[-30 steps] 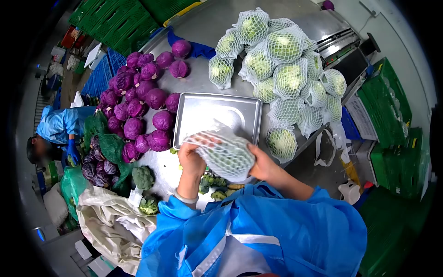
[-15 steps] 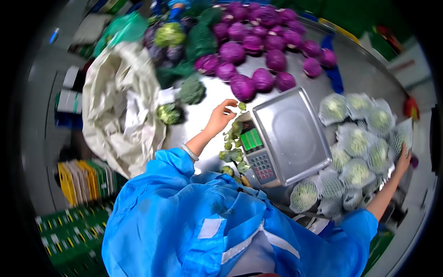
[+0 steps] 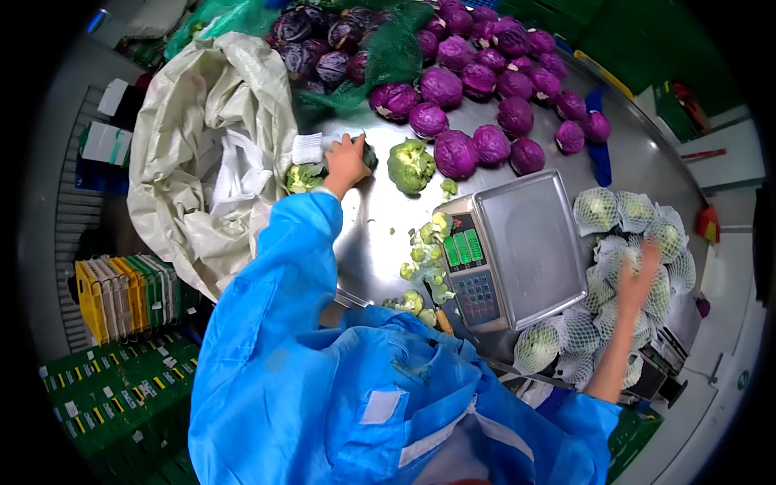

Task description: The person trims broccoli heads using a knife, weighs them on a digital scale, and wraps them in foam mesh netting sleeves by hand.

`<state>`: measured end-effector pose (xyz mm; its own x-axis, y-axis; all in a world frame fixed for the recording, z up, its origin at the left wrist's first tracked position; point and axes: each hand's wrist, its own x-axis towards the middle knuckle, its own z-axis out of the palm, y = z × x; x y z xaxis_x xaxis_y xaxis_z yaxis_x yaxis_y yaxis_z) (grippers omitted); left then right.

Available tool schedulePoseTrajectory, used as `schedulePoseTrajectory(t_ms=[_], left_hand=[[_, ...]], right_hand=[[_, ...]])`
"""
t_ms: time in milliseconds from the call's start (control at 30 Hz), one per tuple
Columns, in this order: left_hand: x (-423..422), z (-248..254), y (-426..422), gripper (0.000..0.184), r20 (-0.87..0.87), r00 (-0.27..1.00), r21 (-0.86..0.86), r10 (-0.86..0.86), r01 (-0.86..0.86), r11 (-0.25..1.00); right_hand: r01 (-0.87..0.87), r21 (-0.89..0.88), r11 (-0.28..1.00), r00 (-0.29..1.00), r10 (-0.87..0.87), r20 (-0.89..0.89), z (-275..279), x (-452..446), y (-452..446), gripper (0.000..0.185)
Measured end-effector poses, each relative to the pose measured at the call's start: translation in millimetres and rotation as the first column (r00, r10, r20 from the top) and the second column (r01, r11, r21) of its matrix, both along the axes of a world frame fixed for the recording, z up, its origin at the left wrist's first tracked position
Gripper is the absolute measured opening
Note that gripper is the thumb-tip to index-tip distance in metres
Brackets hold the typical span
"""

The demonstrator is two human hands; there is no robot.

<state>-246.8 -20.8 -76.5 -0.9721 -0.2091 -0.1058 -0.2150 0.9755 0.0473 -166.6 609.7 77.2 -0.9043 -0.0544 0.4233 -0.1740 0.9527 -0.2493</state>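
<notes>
Where a dark green broccoli head (image 3: 370,158) sits on the bare metal of the counter (image 3: 368,242), the left hand (image 3: 346,164) lies over it with fingers bent across its top; the hand hides much of it, so I cannot tell whether the fingers grip or only touch. On the far side of the scale (image 3: 474,295), the right hand (image 3: 639,273) is over a pile of pale green vegetables in white nets (image 3: 600,289), its fingers blurred, and whether they are spread or closed on one cannot be told. Between the two hands, the scale's metal pan (image 3: 530,249) carries nothing, while small green florets (image 3: 423,252) lie scattered along its keypad side. A leafy green head (image 3: 411,166) rests just beside the broccoli, and another green head (image 3: 303,179) sits on its opposite side, close to a white knitted cloth (image 3: 307,149) and the pale sack (image 3: 271,89). Purple cabbages (image 3: 478,81) cover the counter beyond the pan, next to a green net (image 3: 396,58) with darker purple heads (image 3: 331,68).
</notes>
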Motion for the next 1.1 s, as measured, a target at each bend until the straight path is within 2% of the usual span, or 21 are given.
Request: schedulePoseTrajectory(t_ms=[67,100,133,167,233,300,333,367,433,500,567,600,633,667,733,767,800,900,933,1033,1100], left_hand=[[-1.2,9.2,-9.2,0.082,-0.013,0.999,0.185,0.037,-0.034,0.982],[-4.6,4.4,-19.5,0.08,-0.042,0.995,0.327,0.093,-0.074,0.942],[-1.6,14.2,-21.6,0.076,-0.026,0.988,0.453,0.153,-0.125,0.883],[7.1,28.9,-15.2,0.075,-0.011,0.988,0.667,0.155,-0.108,0.737],[38.1,68.9,12.3,0.073,0.039,0.989,0.947,0.145,-0.083,0.312],[69.5,118.8,69.8,0.072,-0.044,0.997,0.96,0.07,0.023,0.279],[76.7,84.4,92.7,0.073,-0.234,0.972,0.926,0.035,0.211,0.313],[90.7,117.2,128.3,0.075,-0.262,0.965,0.924,-0.009,0.253,0.286],[104.6,116.3,169.9,0.08,-0.198,0.948,0.979,-0.248,0.201,-0.012],[105.2,144.1,169.8,0.079,-0.131,0.928,0.972,-0.35,0.052,-0.227],[91.3,142.4,138.2,0.072,-0.122,0.943,0.961,-0.31,0.034,-0.275],[81.6,131.4,106.1,0.061,-0.323,0.918,0.932,-0.23,0.351,0.088],[76.8,106.5,73.0,0.049,-0.436,0.899,0.889,0.036,0.425,0.168],[75.5,109.0,33.1,0.045,-0.515,0.836,0.812,0.187,0.406,0.42],[87.1,117.0,-51.6,0.038,-0.622,0.686,0.69,0.377,0.254,0.677],[94.3,106.2,-93.6,0.04,-0.677,0.613,0.615,0.408,0.166,0.771],[104.0,98.4,-130.4,0.046,-0.687,0.615,0.539,0.386,0.076,0.839],[143.4,84.1,-178.7,0.056,-0.528,0.836,0.301,0.149,0.02,0.954],[151.1,76.5,-173.3,0.045,-0.447,0.872,0.241,0.2,-0.098,0.966],[158.9,42.8,-197.7,0.035,-0.503,0.857,0.094,0.108,-0.07,0.993],[144.6,75.6,-181.9,0.019,-0.642,0.753,0.159,0.143,-0.052,0.986]], right_hand=[[-0.158,-0.097,0.983,0.956,0.177,0.233,3.6,32.5,-92.0,0.041],[-0.327,0.03,0.945,0.925,0.313,0.214,-1.6,45.7,-119.2,0.039],[-0.371,-0.066,0.926,0.907,0.377,0.187,-18.4,62.3,-143.6,0.04],[-0.342,-0.21,0.916,0.887,0.389,0.25,-19.3,71.7,-173.5,0.043],[-0.243,-0.483,0.841,0.851,0.424,0.309,-21.3,87.3,-228.6,0.054],[-0.122,-0.692,0.711,0.868,0.416,0.273,-18.3,85.8,-273.1,0.07],[-0.071,-0.775,0.628,0.886,0.397,0.241,-15.4,82.1,-294.8,0.076],[-0.026,-0.847,0.531,0.9,0.382,0.211,-13.4,81.3,-307.8,0.082],[0.181,-0.831,0.526,0.915,0.219,0.338,-13.7,75.3,-308.4,0.093],[0.278,-0.943,0.181,0.93,0.196,0.312,-15.5,64.1,-272.8,0.092],[0.166,-0.764,0.623,0.982,-0.029,0.189,-50.7,55.5,-218.1,0.089],[0.131,-0.582,0.802,0.99,-0.076,0.119,-46.8,49.9,-208.4,0.088],[0.115,-0.358,0.927,0.993,-0.109,0.035,-41.8,47.3,-201.2,0.087],[0.109,-0.188,0.976,0.994,-0.106,0.026,-47.3,44.3,-192.0,0.088],[0.119,0.169,0.978,0.993,-0.121,0.0,-61.6,44.0,-179.5,0.091],[0.128,0.199,0.972,0.989,-0.14,0.046,-66.3,46.8,-181.4,0.093],[0.138,0.232,0.963,0.982,-0.163,0.093,-70.1,48.0,-182.9,0.095],[0.14,0.208,0.968,0.972,-0.174,0.155,-68.1,50.4,-181.6,0.097],[0.141,0.178,0.974,0.974,-0.169,0.154,-67.2,50.9,-182.3,0.097],[0.184,0.128,0.975,0.979,-0.194,0.063,-56.7,59.8,-195.4,0.086],[0.203,0.127,0.971,0.978,-0.195,-0.073,-46.7,64.1,-214.9,0.078]])
